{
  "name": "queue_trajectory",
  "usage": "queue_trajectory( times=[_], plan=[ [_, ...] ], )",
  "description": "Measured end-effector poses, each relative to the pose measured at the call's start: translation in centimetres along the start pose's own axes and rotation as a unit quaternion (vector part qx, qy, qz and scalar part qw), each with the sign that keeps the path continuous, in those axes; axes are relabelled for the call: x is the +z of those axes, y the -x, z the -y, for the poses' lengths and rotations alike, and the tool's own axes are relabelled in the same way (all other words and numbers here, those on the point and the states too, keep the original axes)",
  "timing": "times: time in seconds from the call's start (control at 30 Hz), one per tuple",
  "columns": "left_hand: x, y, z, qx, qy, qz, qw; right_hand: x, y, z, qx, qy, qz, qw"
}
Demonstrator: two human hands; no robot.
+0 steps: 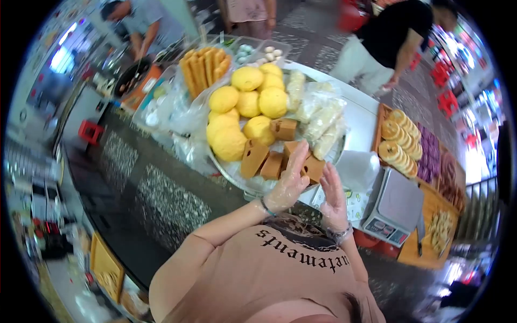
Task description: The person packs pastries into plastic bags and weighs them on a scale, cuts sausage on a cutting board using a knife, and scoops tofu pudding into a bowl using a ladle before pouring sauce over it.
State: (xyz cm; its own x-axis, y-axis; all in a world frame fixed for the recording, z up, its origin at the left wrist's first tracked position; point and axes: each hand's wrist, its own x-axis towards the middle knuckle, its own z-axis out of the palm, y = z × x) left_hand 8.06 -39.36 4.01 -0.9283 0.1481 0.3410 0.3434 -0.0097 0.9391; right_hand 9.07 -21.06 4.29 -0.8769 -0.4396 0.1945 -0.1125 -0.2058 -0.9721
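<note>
Both my hands are in thin clear plastic gloves, raised at the near rim of a large round tray [249, 189]. My left hand [289, 184] has its fingers stretched out in front of brown cake blocks [273, 166]. Fingers also extended, my right hand [334, 200] faces it across a small gap. Just beyond the gap lies another brown cake block [313, 169]; whether a fingertip touches it I cannot tell. Big round yellow buns [228, 141] are piled on the tray's left, and bagged pale rolls [325, 121] lie on its right.
Right of the tray stand a digital scale [391, 207], a knife [420, 237] and a wooden board with round flatbreads [398, 137]. Fried dough sticks [203, 70] and plastic bags [180, 121] are at the back left. A person in black [396, 32] stands across the counter.
</note>
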Motion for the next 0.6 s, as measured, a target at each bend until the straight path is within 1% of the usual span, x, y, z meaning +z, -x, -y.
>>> queue_trajectory(
  times=[0.07, 0.1, 0.13, 0.2, 0.23, 0.27, 0.33, 0.37, 0.4, 0.43, 0.47, 0.5, 0.53, 0.57, 0.6],
  plan=[
    [-1.2, 0.2, -1.0, 0.041, -0.143, -0.051, 0.988, 0.3, -1.1, 1.1, -0.032, -0.025, -0.016, 0.999],
    [-2.3, 0.6, -1.1, 0.048, -0.207, -0.071, 0.975, -0.2, -1.6, 0.9, -0.038, -0.001, -0.004, 0.999],
    [-3.0, 1.2, -1.5, 0.043, -0.214, -0.105, 0.970, -0.6, -2.3, 0.7, -0.032, -0.001, 0.031, 0.999],
    [-4.3, 2.7, -2.7, 0.009, -0.089, -0.185, 0.979, -1.1, -3.9, 0.2, -0.063, -0.008, -0.017, 0.998],
    [-5.3, 3.8, -2.5, 0.014, -0.123, -0.203, 0.971, -1.0, -4.9, 0.1, -0.075, -0.002, -0.014, 0.997],
    [-6.0, 5.1, -2.3, 0.008, -0.129, -0.224, 0.966, -0.4, -5.6, 0.5, -0.067, -0.007, 0.008, 0.998],
    [-8.6, 6.9, -2.1, -0.011, -0.086, -0.203, 0.975, 2.0, -7.5, 1.8, -0.048, 0.008, 0.052, 0.997],
    [-9.5, 7.4, -2.1, 0.003, -0.052, -0.222, 0.974, 4.2, -7.9, 2.2, -0.048, -0.003, 0.082, 0.995],
    [-10.3, 7.9, -2.1, 0.008, -0.054, -0.232, 0.971, 6.2, -8.3, 2.3, -0.050, -0.002, 0.093, 0.994],
    [-11.2, 8.4, -2.0, -0.002, 0.003, -0.238, 0.971, 8.3, -8.8, 2.2, 0.000, 0.008, 0.194, 0.981],
    [-12.4, 9.1, -1.9, -0.011, 0.061, -0.240, 0.969, 10.7, -9.4, 2.0, 0.049, 0.020, 0.290, 0.955],
    [-14.1, 9.9, -2.0, -0.016, 0.051, -0.243, 0.969, 14.0, -10.3, 1.6, 0.042, 0.075, 0.346, 0.934],
    [-16.5, 11.2, -1.4, -0.015, 0.043, -0.227, 0.973, 17.5, -11.4, 1.0, 0.034, 0.130, 0.399, 0.907],
    [-19.2, 12.7, -0.8, -0.026, 0.055, -0.218, 0.974, 20.5, -12.2, -1.0, 0.075, 0.168, 0.445, 0.876],
    [-22.4, 14.4, -0.6, -0.039, 0.063, -0.208, 0.975, 24.1, -13.3, -2.9, 0.121, 0.177, 0.470, 0.856]
  ],
)
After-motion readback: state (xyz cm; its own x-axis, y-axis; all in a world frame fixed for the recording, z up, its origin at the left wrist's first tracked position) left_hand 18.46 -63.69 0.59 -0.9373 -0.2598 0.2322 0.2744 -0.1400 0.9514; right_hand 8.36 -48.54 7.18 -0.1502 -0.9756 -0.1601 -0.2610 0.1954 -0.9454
